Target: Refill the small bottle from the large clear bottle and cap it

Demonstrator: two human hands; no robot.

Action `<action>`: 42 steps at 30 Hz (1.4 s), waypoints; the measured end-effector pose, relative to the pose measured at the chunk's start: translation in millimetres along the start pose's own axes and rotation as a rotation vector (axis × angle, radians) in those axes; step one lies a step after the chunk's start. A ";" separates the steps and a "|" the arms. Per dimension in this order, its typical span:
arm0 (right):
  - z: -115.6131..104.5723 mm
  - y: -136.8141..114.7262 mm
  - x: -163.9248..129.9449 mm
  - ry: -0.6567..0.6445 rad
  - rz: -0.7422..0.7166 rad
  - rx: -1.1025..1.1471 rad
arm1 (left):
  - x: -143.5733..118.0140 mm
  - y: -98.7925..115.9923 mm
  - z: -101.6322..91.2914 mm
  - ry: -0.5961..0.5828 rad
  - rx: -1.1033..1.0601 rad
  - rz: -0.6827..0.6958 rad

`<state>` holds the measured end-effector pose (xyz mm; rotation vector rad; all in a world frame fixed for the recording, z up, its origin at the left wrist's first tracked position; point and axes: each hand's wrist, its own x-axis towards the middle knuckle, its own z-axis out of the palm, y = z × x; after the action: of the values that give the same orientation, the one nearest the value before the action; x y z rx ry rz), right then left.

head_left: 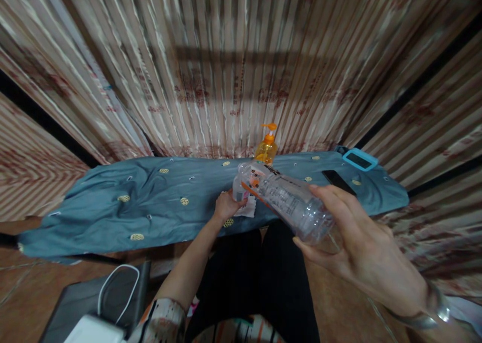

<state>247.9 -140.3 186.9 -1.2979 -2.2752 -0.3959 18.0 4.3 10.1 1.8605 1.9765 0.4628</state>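
bottle: clear plastic, label white with an orange band and small black print
pump bottle: amber-orange body, orange pump head
cloth: dusty blue-teal, dotted with small yellow round motifs and tiny white marks
paper: white, under the left hand
curtain: beige and cream vertical stripes with brownish-red printed patches
phone: black
case: bright turquoise frame, dark middle
bracelet: silver, on the wrist of the right hand
cable: white
sleeve: pale with orange, black and reddish print
floor: reddish-brown tiles
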 end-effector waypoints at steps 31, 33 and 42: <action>-0.8 1.9 0.4 -0.018 -0.006 -0.015 | -1.0 1.1 -2.1 -0.019 -0.018 -0.020; -0.8 2.0 0.2 -0.021 -0.004 -0.014 | -0.4 0.2 -1.1 -0.015 -0.012 -0.016; -1.9 1.5 0.9 -0.024 -0.011 -0.018 | 0.8 -2.2 2.1 -0.006 -0.023 -0.018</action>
<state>249.4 -139.7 189.0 -1.3066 -2.3042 -0.4080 17.1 4.9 7.2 1.8261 1.9741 0.4725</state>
